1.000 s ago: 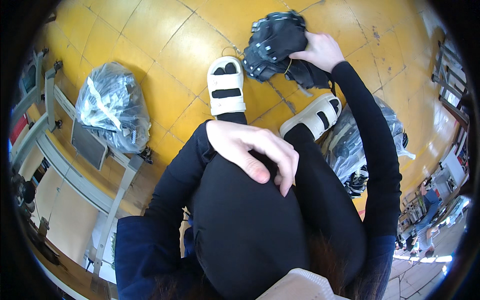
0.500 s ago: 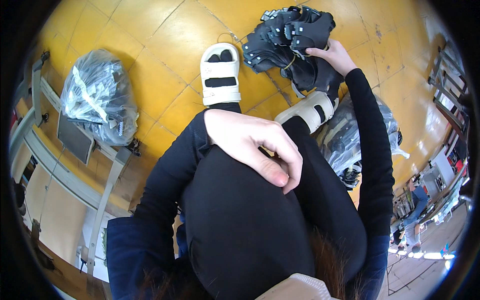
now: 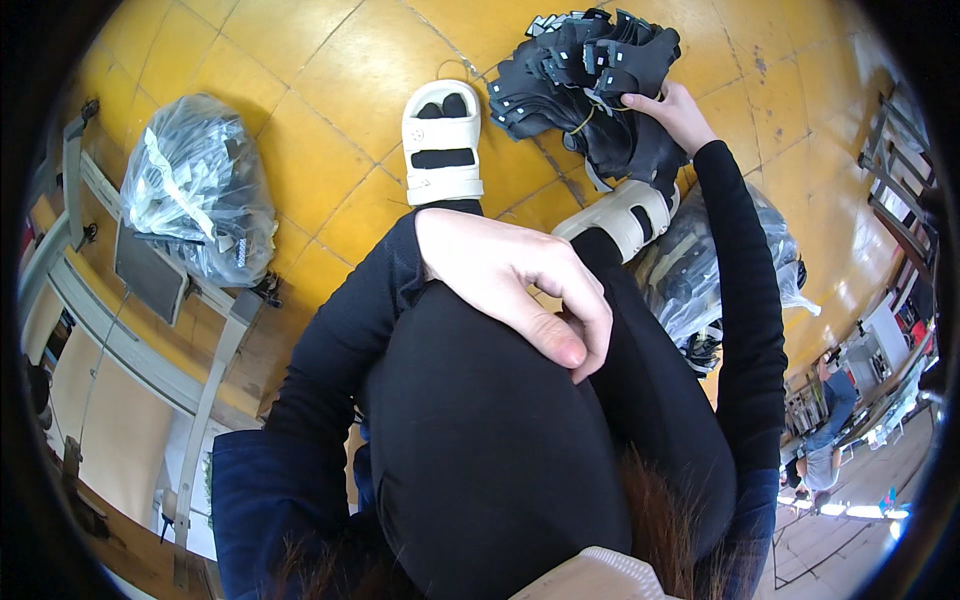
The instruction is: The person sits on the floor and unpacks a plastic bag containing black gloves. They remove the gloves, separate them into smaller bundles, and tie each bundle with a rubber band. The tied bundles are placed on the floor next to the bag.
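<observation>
At the upper right my right hand grips a bundle of black cut pieces. Its thumb presses on the near side of the bundle, and the other fingers are partly hidden. The layered pieces fan out over the floor, many bear small white tags, and a thin tan band goes round some of them. My left hand rests over my bent knee, its fingers drooping loosely and its thumb apart from them. Nothing shows in that hand.
On the yellow tiled floor, a filled clear plastic bag stands at the left beside a metal frame. Another plastic bag of dark pieces lies under my right forearm. My white sandals stand near the bundle. At the far right a person is visible.
The bundle has shifted slightly to the right and tilted along with my right hand. My left hand stays on the knee with hardly any movement.
</observation>
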A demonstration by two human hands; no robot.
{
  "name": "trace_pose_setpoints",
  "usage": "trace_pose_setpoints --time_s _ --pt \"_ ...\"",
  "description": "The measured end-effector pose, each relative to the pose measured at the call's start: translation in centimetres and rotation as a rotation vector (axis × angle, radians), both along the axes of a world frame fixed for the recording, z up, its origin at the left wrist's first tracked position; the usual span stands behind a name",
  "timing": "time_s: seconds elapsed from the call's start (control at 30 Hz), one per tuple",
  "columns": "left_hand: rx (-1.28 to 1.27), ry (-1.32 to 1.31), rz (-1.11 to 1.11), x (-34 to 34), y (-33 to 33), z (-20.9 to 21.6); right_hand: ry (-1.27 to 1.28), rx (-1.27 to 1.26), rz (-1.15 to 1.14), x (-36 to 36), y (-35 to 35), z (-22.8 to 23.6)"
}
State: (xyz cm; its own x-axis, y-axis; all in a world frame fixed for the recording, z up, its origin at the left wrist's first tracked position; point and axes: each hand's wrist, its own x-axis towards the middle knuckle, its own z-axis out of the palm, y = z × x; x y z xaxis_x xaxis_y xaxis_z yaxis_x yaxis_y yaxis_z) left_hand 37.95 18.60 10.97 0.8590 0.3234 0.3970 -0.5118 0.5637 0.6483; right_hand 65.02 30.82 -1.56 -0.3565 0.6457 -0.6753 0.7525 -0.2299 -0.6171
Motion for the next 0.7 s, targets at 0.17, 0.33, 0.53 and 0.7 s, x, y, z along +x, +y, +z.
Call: trace_pose_setpoints --time_s 0.17,0.33,0.53,0.7 --pt "0.078 -0.044 0.007 0.4 0.2 -0.4 0.011 -0.016 -0.013 -0.2 -0.1 0.1" --pt "0.065 -0.12 0.06 0.7 -0.4 0.3 -0.046 0.009 0.006 0.1 -0.2 -0.5" --pt "0.117 -0.058 -0.069 0.7 0.4 -0.4 -0.005 -0.01 -0.026 0.3 -0.2 -0.7" --pt "0.039 -0.143 0.118 1.0 -0.1 -0.2 -0.014 -0.006 -0.015 0.4 -0.2 -0.6"
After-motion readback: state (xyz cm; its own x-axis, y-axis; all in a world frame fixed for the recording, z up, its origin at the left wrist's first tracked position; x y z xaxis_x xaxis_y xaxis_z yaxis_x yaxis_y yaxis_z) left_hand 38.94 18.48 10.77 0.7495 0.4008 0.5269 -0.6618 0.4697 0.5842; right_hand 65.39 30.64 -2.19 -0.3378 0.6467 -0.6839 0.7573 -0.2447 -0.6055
